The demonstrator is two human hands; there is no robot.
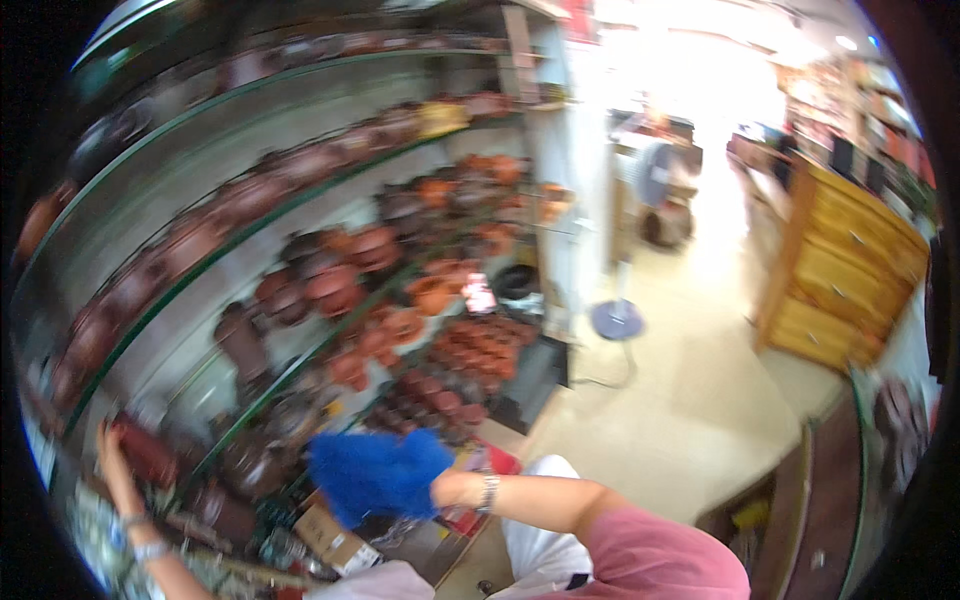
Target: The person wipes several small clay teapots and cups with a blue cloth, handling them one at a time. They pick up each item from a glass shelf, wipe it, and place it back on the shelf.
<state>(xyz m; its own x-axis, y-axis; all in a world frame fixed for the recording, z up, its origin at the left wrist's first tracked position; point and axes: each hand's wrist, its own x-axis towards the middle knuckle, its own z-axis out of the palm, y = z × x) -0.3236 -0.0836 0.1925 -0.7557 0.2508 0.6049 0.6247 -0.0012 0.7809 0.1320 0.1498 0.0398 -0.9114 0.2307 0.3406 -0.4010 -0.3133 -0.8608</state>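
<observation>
My right hand (pixel 446 486), with a metal band at its wrist, has a blue fluffy cloth (pixel 379 476) over and around its fingers, in front of the lower shelves. At the far left, my left hand (pixel 112 454) reaches up to a dark red-brown clay vessel (pixel 146 450) on a glass shelf, its fingers along the vessel's upper side. Blur hides whether the fingers close on it. Clay pots (pixel 334 289) stand on the shelf above and to the right. Small reddish clay cups (pixel 480 349) sit in rows beyond the cloth.
Glass shelf edges (pixel 300 371) run diagonally past both hands, with crowded pottery on them. A cardboard box (pixel 337 536) lies below the cloth. A standing fan's round base (pixel 617 320) and its cable are on the floor; a wooden drawer cabinet (pixel 847 270) stands at the right.
</observation>
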